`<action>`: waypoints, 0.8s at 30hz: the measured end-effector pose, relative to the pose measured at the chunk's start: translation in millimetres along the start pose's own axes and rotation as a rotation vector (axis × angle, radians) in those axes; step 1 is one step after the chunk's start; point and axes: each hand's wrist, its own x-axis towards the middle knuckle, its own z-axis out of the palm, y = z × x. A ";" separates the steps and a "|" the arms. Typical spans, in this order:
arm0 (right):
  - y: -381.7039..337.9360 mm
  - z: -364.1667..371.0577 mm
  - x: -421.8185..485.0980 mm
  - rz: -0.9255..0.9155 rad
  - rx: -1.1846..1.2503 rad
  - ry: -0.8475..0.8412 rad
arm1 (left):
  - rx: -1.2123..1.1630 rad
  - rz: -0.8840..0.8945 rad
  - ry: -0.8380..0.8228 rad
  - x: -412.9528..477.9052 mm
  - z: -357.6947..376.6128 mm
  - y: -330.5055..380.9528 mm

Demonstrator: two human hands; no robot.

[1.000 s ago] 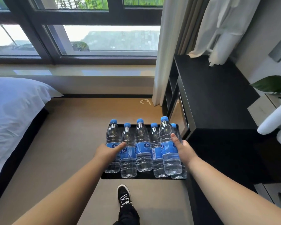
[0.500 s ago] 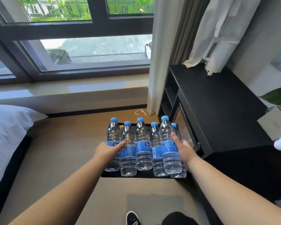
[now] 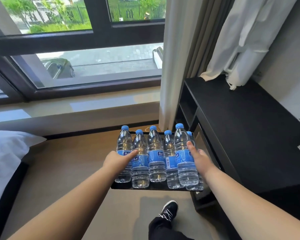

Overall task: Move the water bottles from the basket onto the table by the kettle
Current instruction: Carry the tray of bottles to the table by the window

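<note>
Fingers of L hand (image 3: 118, 161) & R hand (image 3: 200, 160) grip basket (image 3: 154, 187) ends, thumbs on 6 upright water bottles (image 3: 157, 158), lower centre; table (image 3: 241, 129) lies just right, R hand nearer.

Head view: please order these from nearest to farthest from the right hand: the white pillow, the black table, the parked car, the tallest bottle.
1. Tallest bottle, touched by the thumb of the right hand.
2. Black table, just to the right.
3. White pillow, far left across the floor.
4. Parked car, outside the window.
</note>
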 end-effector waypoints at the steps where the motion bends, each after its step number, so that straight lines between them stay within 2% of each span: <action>1: -6.0 -1.2 10.4 0.001 0.008 0.000 | 0.005 -0.002 -0.005 9.8 1.3 9.4; 15: -104.3 -73.7 138.2 -0.051 -0.002 0.134 | 0.020 0.052 -0.146 130.9 50.4 174.4; 24: -115.0 -141.5 166.3 -0.005 0.125 0.308 | 0.094 0.185 -0.289 182.8 123.3 282.3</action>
